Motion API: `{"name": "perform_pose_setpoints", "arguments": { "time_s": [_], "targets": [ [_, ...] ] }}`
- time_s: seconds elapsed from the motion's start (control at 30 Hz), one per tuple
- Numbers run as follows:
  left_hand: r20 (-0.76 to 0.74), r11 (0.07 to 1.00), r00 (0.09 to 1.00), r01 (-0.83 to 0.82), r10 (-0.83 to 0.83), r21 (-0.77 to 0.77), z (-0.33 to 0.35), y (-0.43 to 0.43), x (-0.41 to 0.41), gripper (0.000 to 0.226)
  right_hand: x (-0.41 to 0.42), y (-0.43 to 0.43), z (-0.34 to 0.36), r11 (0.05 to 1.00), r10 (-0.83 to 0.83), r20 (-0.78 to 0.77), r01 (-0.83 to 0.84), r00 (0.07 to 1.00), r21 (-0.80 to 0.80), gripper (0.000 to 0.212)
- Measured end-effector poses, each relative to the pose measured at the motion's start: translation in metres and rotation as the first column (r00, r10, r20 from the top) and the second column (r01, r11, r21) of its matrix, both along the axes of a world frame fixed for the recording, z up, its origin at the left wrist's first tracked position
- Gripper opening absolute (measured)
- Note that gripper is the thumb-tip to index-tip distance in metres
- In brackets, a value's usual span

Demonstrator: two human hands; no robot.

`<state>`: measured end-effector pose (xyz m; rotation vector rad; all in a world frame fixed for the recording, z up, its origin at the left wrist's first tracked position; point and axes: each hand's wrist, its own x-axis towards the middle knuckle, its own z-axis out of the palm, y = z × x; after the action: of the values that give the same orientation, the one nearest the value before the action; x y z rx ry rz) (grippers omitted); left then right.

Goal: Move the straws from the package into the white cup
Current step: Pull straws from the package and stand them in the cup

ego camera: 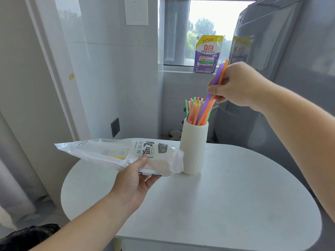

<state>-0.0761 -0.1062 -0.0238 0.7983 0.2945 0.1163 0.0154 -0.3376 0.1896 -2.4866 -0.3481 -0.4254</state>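
A ribbed white cup point(193, 147) stands upright near the far edge of the table, with several pink, green and yellow straws point(194, 110) sticking out of it. My right hand point(233, 86) is above and to the right of the cup, pinching a purple straw and an orange straw point(216, 82) whose lower ends reach into the cup. My left hand point(135, 180) holds the clear straw package point(119, 153) level over the table's left side, its open end close to the cup. A little yellow shows inside the package.
The round white table point(226, 205) carries only the cup. A purple and yellow detergent pouch point(207, 54) stands on the window sill behind. A grey appliance point(290, 69) rises at the right, a wall socket point(115, 127) at the left.
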Motion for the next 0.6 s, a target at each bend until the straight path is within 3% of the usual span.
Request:
{"name": "perform_pose_setpoints", "arguments": {
  "time_s": [0.13,0.3,0.43,0.5,0.6],
  "targets": [
    [-0.006,1.000,1.000,0.001,-0.001,-0.005,0.001,-0.001,0.000,0.028,0.008,0.003,-0.013,1.000,-0.013,-0.036,0.013,0.999,-0.001,0.018],
    [-0.006,1.000,1.000,0.009,-0.009,-0.007,0.003,-0.002,-0.001,0.028,0.017,0.010,-0.034,0.991,-0.055,-0.009,0.053,0.998,-0.120,0.038],
    [-0.010,1.000,1.000,0.020,-0.020,0.000,0.003,-0.002,-0.002,0.029,0.017,0.015,-0.045,0.997,0.015,0.194,-0.029,0.981,0.069,0.089],
    [-0.011,1.000,1.000,0.013,-0.013,-0.005,0.003,-0.002,-0.002,0.028,0.015,0.016,-0.049,0.996,0.072,0.329,-0.087,0.942,0.032,0.083],
    [-0.006,1.000,1.000,0.014,-0.014,0.004,0.004,-0.002,-0.002,0.030,0.014,0.019,-0.057,0.986,0.103,0.363,-0.046,0.926,-0.161,0.049]
  ]
}}
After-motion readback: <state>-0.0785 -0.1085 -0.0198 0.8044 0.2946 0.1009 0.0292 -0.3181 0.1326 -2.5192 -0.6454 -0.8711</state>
